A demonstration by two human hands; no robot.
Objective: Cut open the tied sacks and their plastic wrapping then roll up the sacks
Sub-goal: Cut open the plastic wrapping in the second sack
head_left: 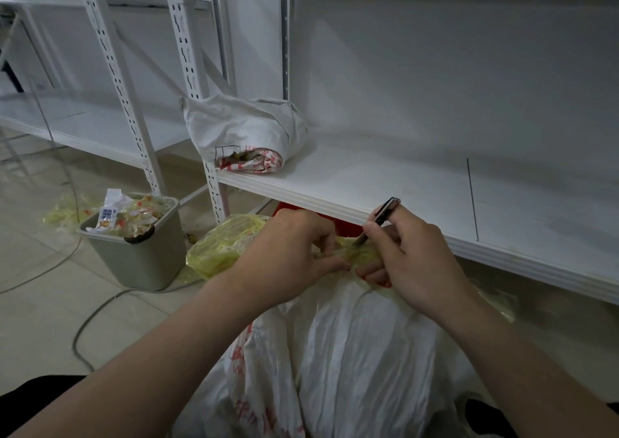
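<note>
A white woven sack [351, 354] with red print stands on the floor in front of me, its top bound in yellowish plastic wrapping [221, 246]. My left hand [288, 253] pinches the wrapping at the sack's neck. My right hand [412, 253] grips a dark utility knife [382, 216], its blade tip against the yellow plastic between my hands. A rolled-up white sack [248, 129] with red print lies on the shelf above.
A white metal shelf board [418, 183] runs just beyond my hands, with perforated uprights [187, 52] to the left. A grey bin [134, 243] full of plastic scraps stands on the tiled floor at the left. A cable [87, 323] curves across the floor.
</note>
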